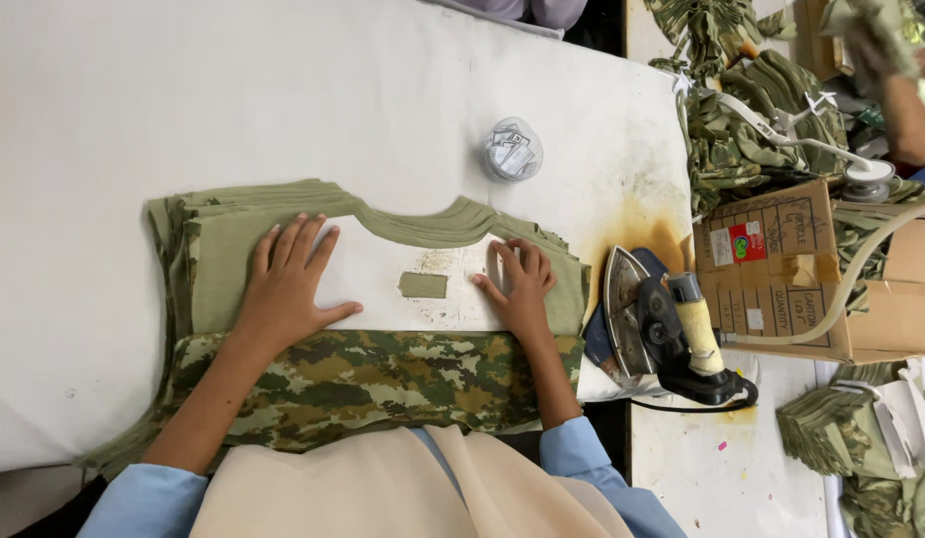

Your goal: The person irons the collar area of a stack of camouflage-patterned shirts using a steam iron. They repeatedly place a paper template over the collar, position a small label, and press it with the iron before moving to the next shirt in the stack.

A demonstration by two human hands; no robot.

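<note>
A stack of olive-green shirts lies on the white padded table, its lower part folded back to show camouflage fabric. A white sheet lies inside the neckline, with a small olive label on it. My left hand lies flat on the left shoulder of the top shirt, fingers spread. My right hand presses the white sheet's right edge beside the label, holding nothing.
A steam iron rests on its side at the table's scorched right edge. A clear jar of small tags stands behind the shirts. A cardboard box and camouflage garment piles sit at right, near another person's arm.
</note>
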